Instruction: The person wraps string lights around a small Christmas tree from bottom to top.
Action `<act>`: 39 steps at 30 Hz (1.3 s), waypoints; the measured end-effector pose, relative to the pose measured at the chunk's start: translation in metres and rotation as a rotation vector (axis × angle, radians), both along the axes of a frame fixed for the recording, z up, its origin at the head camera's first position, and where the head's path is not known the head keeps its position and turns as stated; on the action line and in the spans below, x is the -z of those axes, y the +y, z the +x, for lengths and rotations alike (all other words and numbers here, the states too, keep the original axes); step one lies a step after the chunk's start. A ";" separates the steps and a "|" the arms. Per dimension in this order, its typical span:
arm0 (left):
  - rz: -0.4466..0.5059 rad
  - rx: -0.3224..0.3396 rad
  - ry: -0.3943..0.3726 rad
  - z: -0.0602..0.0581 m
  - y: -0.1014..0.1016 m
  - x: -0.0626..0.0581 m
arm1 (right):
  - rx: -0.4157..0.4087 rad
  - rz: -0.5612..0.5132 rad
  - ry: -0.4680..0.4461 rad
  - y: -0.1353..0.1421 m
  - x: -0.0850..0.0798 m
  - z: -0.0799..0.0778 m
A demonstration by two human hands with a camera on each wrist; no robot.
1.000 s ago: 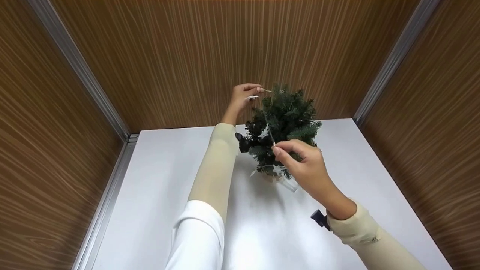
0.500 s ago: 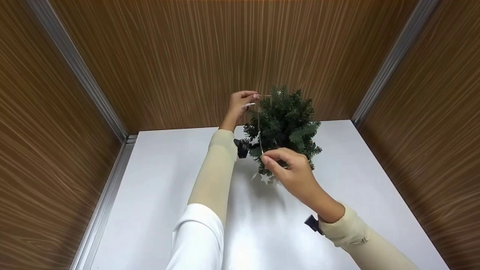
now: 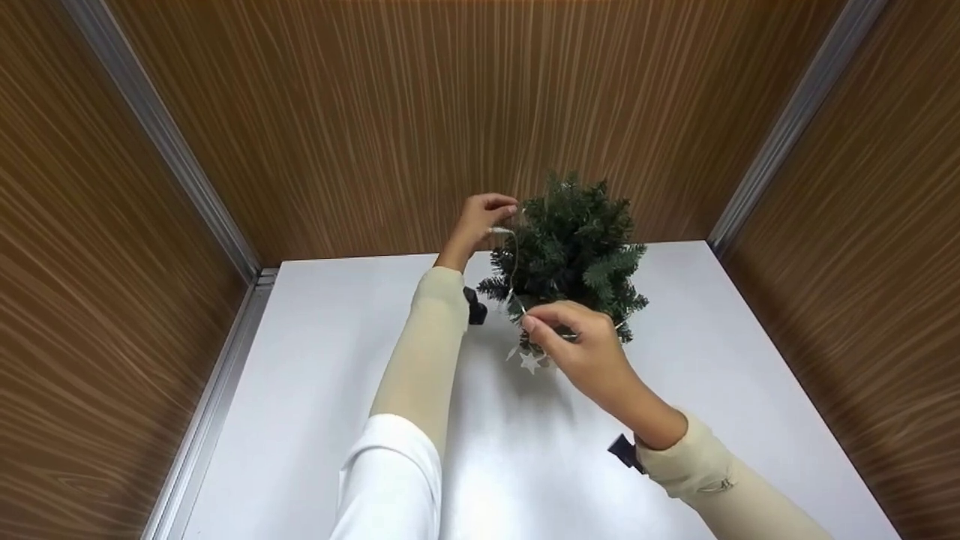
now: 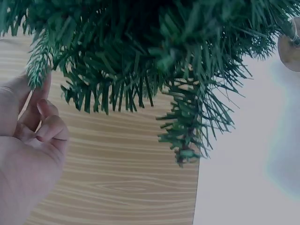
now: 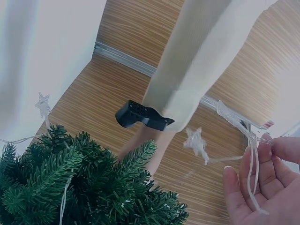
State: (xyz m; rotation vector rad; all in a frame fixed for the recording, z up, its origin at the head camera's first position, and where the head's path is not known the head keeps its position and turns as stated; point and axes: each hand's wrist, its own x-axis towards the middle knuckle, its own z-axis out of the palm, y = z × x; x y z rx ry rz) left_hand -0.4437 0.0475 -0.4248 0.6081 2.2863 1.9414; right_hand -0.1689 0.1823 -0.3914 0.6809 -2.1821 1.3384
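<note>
String lights hang down the left side of the tree, around mid-frame, pinched in the right hand. Can't tell if the left hand, up by the foliage, has any. Tug too hard and they could snag, maybe tipping the tree.

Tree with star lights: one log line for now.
Left hand: beside tree, hold unclear | right hand: pinches string lights at tree's near side | tree: on white table | star: low on near side
</note>
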 end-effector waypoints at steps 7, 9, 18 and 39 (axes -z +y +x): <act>-0.003 -0.105 0.112 0.007 -0.023 0.003 | -0.018 -0.016 -0.021 -0.001 0.003 0.000; 0.013 -0.128 0.138 0.017 -0.029 0.001 | -0.017 -0.023 -0.033 -0.001 0.004 0.001; 0.063 -0.101 0.251 0.104 -0.043 -0.013 | -0.014 -0.021 0.030 0.000 0.005 -0.003; -0.015 -0.209 0.537 0.166 -0.040 0.029 | 0.008 -0.019 0.024 0.005 0.009 -0.004</act>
